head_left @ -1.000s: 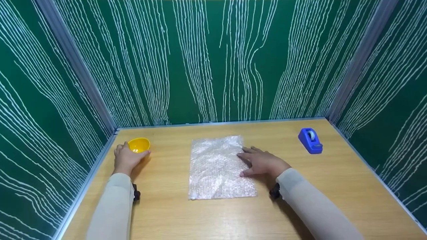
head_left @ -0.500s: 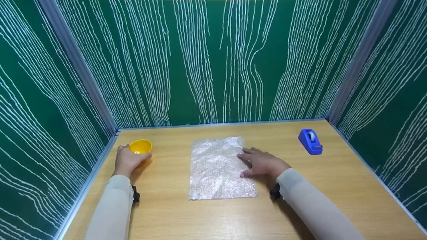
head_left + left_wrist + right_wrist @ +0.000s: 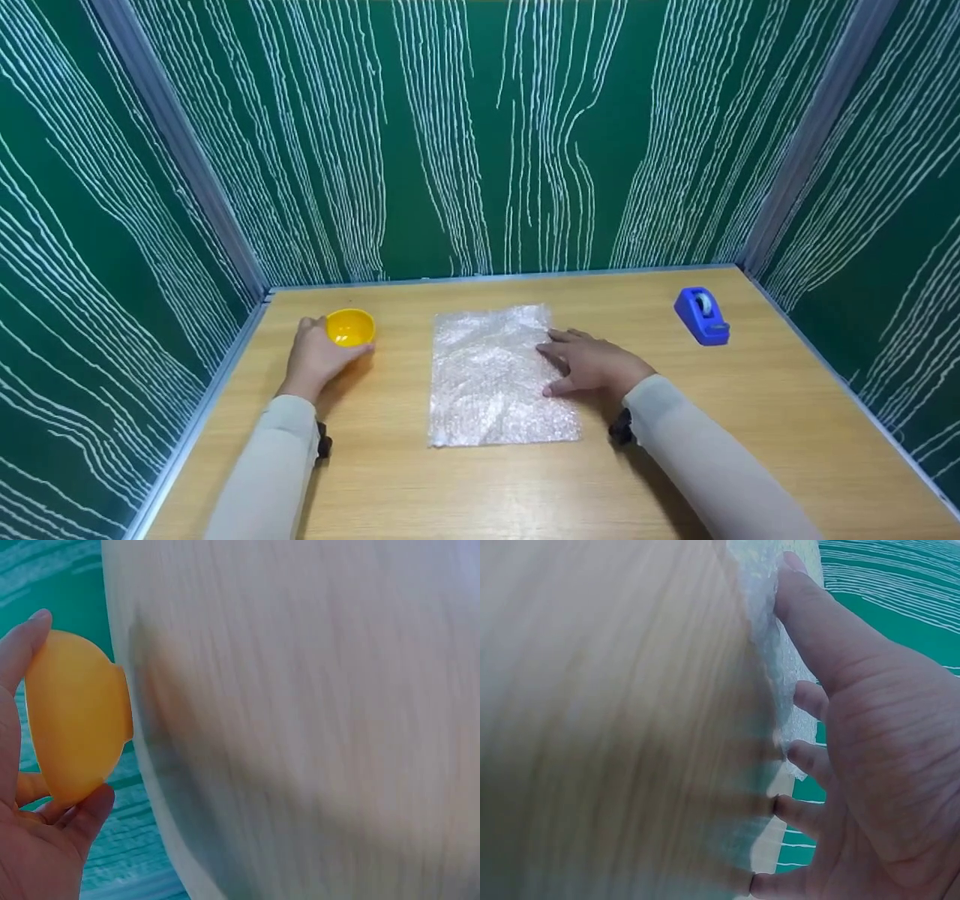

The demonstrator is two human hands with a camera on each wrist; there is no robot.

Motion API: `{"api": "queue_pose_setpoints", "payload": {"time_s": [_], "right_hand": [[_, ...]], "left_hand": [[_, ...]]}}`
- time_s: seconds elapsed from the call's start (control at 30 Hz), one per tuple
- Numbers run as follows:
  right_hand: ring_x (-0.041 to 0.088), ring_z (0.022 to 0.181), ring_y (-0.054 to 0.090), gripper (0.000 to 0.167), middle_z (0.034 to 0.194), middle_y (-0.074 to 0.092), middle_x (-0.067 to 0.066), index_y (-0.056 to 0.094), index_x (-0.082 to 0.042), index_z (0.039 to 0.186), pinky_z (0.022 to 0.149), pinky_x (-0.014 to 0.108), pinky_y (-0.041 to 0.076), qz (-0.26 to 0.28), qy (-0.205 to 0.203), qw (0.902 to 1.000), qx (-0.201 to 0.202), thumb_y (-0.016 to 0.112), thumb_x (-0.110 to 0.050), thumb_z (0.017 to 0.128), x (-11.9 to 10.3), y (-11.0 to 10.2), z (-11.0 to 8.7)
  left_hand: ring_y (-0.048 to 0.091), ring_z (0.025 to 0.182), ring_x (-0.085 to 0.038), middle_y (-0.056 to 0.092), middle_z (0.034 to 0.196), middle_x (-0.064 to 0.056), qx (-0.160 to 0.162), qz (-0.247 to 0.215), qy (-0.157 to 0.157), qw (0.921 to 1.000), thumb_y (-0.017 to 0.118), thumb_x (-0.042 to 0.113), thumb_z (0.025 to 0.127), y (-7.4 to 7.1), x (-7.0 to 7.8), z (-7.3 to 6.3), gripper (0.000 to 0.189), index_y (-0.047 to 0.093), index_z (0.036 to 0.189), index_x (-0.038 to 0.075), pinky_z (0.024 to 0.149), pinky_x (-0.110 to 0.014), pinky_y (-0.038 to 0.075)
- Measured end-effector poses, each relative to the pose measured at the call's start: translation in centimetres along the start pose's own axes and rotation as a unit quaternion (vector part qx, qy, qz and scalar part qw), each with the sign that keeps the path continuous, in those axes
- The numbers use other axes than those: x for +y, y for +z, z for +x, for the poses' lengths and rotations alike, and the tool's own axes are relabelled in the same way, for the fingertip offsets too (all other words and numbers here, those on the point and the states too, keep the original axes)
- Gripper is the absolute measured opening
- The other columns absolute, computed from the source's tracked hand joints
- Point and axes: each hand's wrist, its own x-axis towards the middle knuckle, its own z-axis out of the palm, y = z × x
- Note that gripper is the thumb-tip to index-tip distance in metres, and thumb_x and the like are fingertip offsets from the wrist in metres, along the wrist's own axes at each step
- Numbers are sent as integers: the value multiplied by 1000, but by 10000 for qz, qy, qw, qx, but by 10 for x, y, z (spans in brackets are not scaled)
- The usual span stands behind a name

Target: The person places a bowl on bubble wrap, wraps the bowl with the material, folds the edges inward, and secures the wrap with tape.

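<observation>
A small yellow bowl [image 3: 351, 328] is held at its side by my left hand [image 3: 319, 357], thumb on the near part of the rim and fingers at the far left. In the left wrist view the bowl [image 3: 75, 716] shows its rounded outside and raised foot, which stands off the tabletop, with a shadow below. Flat on the table lies a sheet of bubble wrap [image 3: 487, 382], its surface shiny and slightly wrinkled. My right hand [image 3: 596, 364] rests spread at the sheet's right edge, fingertips and thumb touching it; the right wrist view shows the fingers [image 3: 802, 814] apart.
A blue tape dispenser [image 3: 701, 316] with a roll in it stands at the back right of the wooden table [image 3: 495, 495]. Green panels [image 3: 525, 150] with white wavy lines enclose the table at the back and both sides.
My left hand has carried the bowl to the right, closer to the bubble wrap. The right hand and the sheet have stayed in place.
</observation>
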Motion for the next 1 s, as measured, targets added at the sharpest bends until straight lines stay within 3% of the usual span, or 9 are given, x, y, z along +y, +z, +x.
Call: {"api": "queue_pose_setpoints", "payload": {"time_s": [0.4, 0.63, 0.87, 1.0], "right_hand": [[38, 179, 18, 98, 191, 25, -5, 44, -47, 173, 139, 75, 21, 1, 93, 10000, 0, 81, -80, 89, 3, 1, 3], [41, 178, 19, 98, 191, 26, 0, 45, -42, 174, 139, 75, 22, 68, -10, 10000, 19, 82, -77, 90, 2, 0, 1], [47, 176, 21, 99, 189, 29, 8, 48, -34, 174, 139, 74, 23, -18, -153, 9999, 76, 83, -75, 91, 0, -2, -1], [45, 176, 20, 98, 190, 28, 5, 48, -37, 173, 139, 75, 21, 107, -5, 9999, 37, 84, -75, 90, -2, -3, -2]], "left_hand": [[59, 131, -37, 51, 148, -10, -373, 80, 703, 9968, 104, 56, 77, 32, 59, -16, 105, 57, 157, 8, 127, -59, 50], [62, 127, -32, 53, 148, -6, -543, 50, 1152, 9919, 105, 54, 74, 48, 91, -32, 98, 62, 153, 16, 120, -57, 55], [64, 125, -31, 57, 149, -5, -818, -204, 1437, 9860, 107, 53, 72, 63, 116, -46, 101, 66, 154, 12, 118, -52, 57], [65, 127, -30, 57, 150, -4, -1015, -242, 1521, 9828, 107, 53, 73, 72, 128, -53, 102, 65, 157, 13, 119, -52, 59]]}}
